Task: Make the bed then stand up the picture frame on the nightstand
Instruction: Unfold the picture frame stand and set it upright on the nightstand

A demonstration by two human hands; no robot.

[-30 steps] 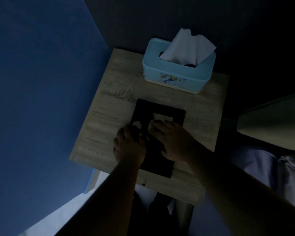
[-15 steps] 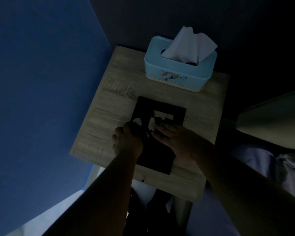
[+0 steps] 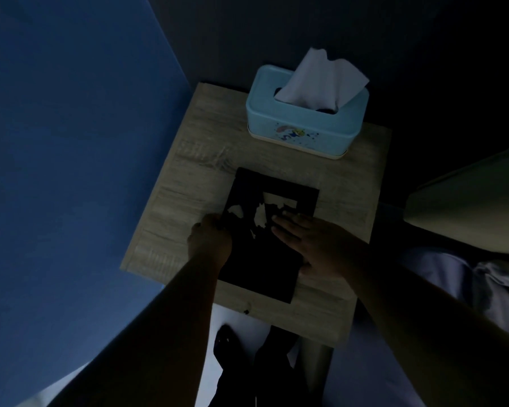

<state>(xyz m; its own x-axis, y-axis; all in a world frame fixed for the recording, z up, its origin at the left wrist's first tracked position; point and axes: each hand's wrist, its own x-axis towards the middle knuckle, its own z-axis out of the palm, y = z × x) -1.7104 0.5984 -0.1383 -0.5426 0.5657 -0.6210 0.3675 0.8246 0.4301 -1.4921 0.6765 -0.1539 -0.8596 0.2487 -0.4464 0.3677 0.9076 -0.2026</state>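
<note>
Head view: a dim scene looking straight down on two bare forearms that reach in over a small wooden top.
Left hand (image 3: 210,242): knuckles up at the left edge of the picture frame (image 3: 256,271), with the fingers curled down onto that edge and gripping it; the fingertips are lost in the dark.
Right hand (image 3: 315,245): laid palm down on the right half of the frame, with the fingers straight, close together and pressing flat, and the thumb beside the frame's right edge.
Picture frame: black, lying flat rather than standing, in the middle of the nightstand (image 3: 194,183) towards its front edge; its long sides run front to back and pale patches show in its window just beyond the fingers.
Nightstand: a pale wood-grain top with bare surface showing to the left of and behind the frame.
Tissue box (image 3: 303,133): light blue with a small coloured print on its side, near the back right corner, well apart from the frame.
Tissue (image 3: 323,77): white, standing up out of the box's slot.
Wall (image 3: 71,142): blue, running along the left edge of the nightstand.
Bedding (image 3: 453,283): pale lilac cloth beyond the right edge of the nightstand, under the right forearm; too dark to tell more.
</note>
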